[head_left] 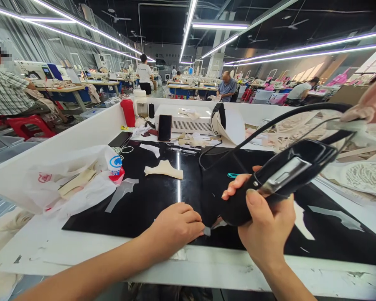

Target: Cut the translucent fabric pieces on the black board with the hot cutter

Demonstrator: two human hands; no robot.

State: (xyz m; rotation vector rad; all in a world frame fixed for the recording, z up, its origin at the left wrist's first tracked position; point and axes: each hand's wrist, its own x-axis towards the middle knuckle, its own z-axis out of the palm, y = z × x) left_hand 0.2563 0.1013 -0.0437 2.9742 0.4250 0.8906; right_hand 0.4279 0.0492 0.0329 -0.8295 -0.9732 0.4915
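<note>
My right hand [266, 225] is wrapped around a black corded hand tool [288, 171] with a silver lever, its rounded end tilted down towards the mat. My left hand [178, 225] rests on the black mat [113, 217], fingers together and bent. At its fingertips is a small greyish piece of thin material [207, 231]; a pale strip lies beside it, partly under the tool. Beyond the hands lies a cream fabric piece [163, 169]. Thin translucent cut pieces lie at left [120, 194] and right [336, 218], with a white piece [303, 220] beside my right wrist.
A white plastic bag [78, 179] with fabric sits left. Behind the mat stand a phone [165, 128], a white vented box [184, 119] and a red container [128, 113]. Fabric piles [360, 175] lie right. Another hand [371, 102] is by the cord [263, 125]; people work at tables beyond.
</note>
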